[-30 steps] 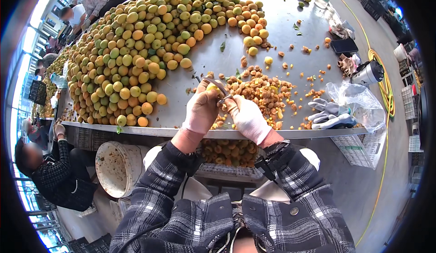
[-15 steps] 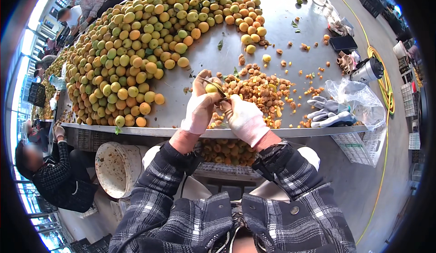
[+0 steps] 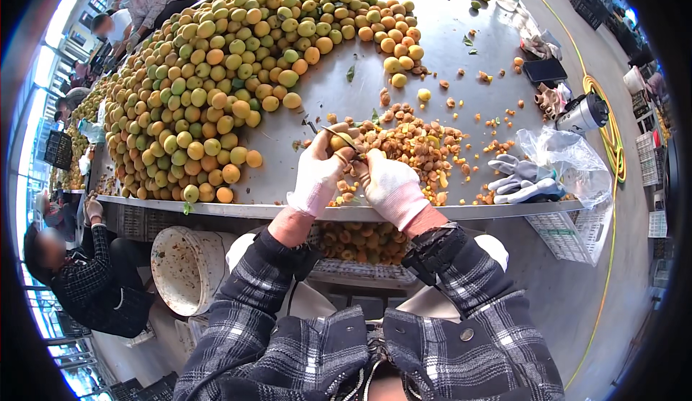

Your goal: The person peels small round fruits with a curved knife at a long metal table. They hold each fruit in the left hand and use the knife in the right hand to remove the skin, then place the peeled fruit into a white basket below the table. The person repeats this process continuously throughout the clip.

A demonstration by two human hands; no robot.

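Gloved left hand (image 3: pixel 316 176) is grasping a yellow apricot (image 3: pixel 337 141), just left of the heaped apricot pieces (image 3: pixel 412 141). Gloved right hand (image 3: pixel 393 186) is pinching a thin, dark metal tool (image 3: pixel 349 142) against it. Keeping left fingertips off the metal seems wisest.

A metal table (image 3: pixel 440 51) is spanning the upper middle, its bare top gleaming brightest toward the far side. Grey floor (image 3: pixel 551 307) is stretching out on the right, where a yellow hose (image 3: pixel 614 134) is lying coiled, thin lengths running from it. Along the left rim, windows (image 3: pixel 45 64) are glowing white and blue, letting daylight in. A black crate (image 3: pixel 591 6) is standing at upper right, pale crates (image 3: pixel 646 162) are lining the right side, and a white crate (image 3: pixel 577 234) is sitting below the table's near right corner.
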